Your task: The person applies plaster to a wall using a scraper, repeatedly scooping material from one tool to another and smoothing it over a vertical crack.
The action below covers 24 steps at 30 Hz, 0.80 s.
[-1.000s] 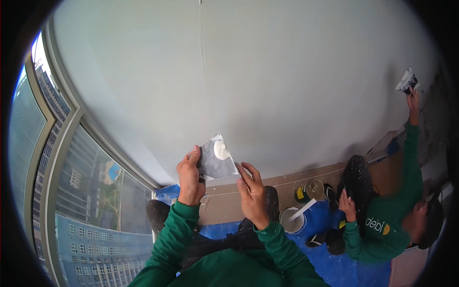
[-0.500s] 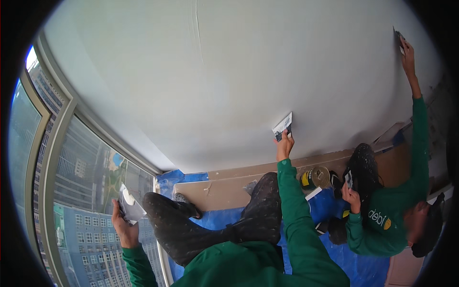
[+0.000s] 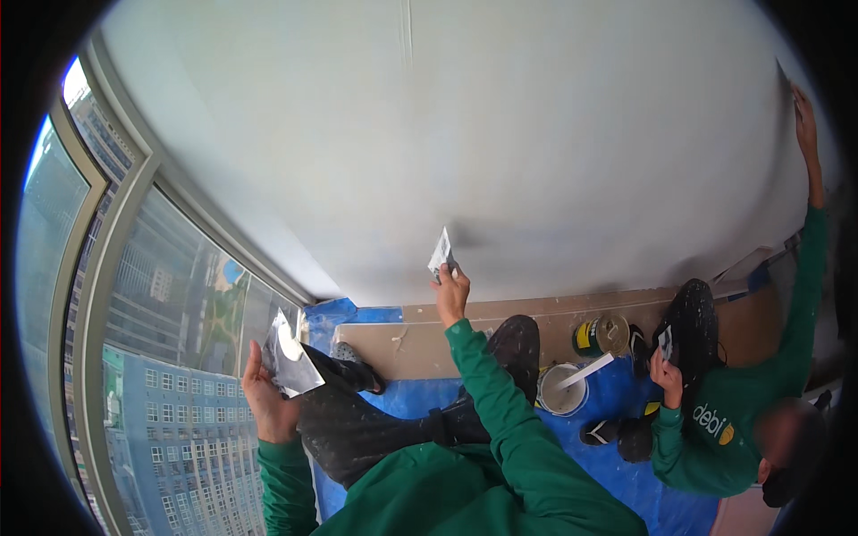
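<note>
My left hand [image 3: 271, 402] grips a wide putty knife [image 3: 300, 370] beside the window. A streak of white putty lies on its shiny blade. In front of me my right hand [image 3: 453, 297] holds a second putty knife [image 3: 441, 254], blade pointing up and smeared with white. A shadow falls on the white wall [image 3: 554, 152] beside that blade, which seems a little off the surface. Both handles are mostly covered by my fingers. Higher on the wall runs a thin vertical line [image 3: 406, 31].
At right, a crouching co-worker [image 3: 733, 429] reaches up the wall, a small blade in the lower hand. Between us stand a white bucket [image 3: 542, 393] with a pale stick and a metal can [image 3: 613, 334]. Blue sheeting [image 3: 402, 399] and brown board [image 3: 420, 357] cover the floor. A window [image 3: 179, 295] borders the left.
My right hand has swung left with its putty knife, the blade turning more edge-on. My left hand has shifted right relative to the view. The bucket has come into sight past my right arm.
</note>
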{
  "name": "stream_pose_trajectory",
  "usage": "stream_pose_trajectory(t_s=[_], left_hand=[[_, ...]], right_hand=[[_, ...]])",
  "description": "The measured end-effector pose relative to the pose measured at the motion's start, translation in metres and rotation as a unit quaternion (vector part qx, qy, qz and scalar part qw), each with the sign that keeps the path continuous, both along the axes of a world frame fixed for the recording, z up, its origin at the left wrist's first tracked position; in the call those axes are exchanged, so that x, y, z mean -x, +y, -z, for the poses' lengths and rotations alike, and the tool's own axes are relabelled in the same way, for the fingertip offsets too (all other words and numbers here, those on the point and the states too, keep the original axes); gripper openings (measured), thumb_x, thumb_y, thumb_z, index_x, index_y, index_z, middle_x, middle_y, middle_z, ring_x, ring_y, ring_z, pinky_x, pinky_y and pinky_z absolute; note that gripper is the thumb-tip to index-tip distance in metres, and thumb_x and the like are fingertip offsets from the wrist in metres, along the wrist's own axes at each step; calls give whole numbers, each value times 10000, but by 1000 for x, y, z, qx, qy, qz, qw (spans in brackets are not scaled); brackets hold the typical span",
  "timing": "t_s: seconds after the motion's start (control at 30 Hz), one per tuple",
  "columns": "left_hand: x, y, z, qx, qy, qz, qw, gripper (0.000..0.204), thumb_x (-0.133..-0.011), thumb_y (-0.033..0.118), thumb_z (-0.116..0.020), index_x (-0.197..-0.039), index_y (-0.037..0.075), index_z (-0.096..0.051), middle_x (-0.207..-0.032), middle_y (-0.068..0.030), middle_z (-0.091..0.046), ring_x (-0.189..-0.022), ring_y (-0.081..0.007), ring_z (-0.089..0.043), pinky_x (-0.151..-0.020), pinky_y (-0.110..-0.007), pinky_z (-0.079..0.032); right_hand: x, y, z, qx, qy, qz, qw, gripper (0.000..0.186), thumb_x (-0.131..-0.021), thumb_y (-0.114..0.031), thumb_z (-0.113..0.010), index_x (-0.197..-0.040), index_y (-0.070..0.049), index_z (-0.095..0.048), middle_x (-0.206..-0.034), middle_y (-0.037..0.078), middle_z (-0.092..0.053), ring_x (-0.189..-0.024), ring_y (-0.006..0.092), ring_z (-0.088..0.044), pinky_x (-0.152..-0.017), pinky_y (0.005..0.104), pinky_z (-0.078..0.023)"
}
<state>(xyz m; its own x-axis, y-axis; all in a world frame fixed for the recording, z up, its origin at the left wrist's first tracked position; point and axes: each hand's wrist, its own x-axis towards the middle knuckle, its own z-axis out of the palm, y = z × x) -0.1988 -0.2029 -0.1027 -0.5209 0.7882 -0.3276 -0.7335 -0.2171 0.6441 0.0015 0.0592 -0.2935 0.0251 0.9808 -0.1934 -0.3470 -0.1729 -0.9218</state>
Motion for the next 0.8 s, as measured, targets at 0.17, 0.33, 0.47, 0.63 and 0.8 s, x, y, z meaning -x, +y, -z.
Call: stream_pose_trajectory(t_s=[0.17, 0.33, 0.47, 0.63, 0.8], left_hand=[[-23, 59, 27, -1, -66, 66, 996, 332, -970, 238, -519, -1174, -9, -604, -1118, -110, -683, -1018, -249, -662, -950, -392, -492], [-51, 101, 23, -8, -58, 134, 989, 319, -995, 289, -532, -1153, 24, -613, -1084, -69, -680, -984, -206, -657, -927, -377, -496], [-82, 123, 19, 0, -128, 162, 978, 317, -991, 299, -544, -1152, 35, -613, -1082, -60, -675, -991, -202, -653, -926, -383, -501], [-126, 136, 20, 51, 19, 125, 991, 267, -963, 244, -617, -1074, 2, -629, -1017, -43, -659, -899, -148, -620, -837, -326, -501], [-114, 145, 19, 17, 144, 75, 987, 300, -954, 233, -640, -998, -63, -639, -929, -35, -636, -849, -98, -532, -760, -257, -435]], right_hand=[[-94, -55, -45, 47, 107, 33, 993, 382, -998, -216, -507, -1305, 9, -487, -1196, 122, -597, -1063, 264, -610, -769, 479, -600], [-111, -89, -111, 13, 196, -1, 980, 395, -988, -224, -534, -1314, -6, -490, -1225, 133, -596, -1133, 282, -596, -882, 504, -544], [-91, -116, -150, -99, 192, 42, 976, 394, -985, -183, -542, -1336, -13, -481, -1257, 117, -581, -1162, 257, -572, -1007, 485, -455], [-64, -141, -175, -71, 205, 4, 976, 400, -1011, -240, -507, -1359, -46, -470, -1326, 114, -533, -1172, 274, -566, -966, 580, -465], [-73, -141, -144, -174, -193, -88, 962, 325, -987, -147, -515, -1275, -9, -578, -1246, 167, -572, -1117, 307, -590, -915, 436, -506]])
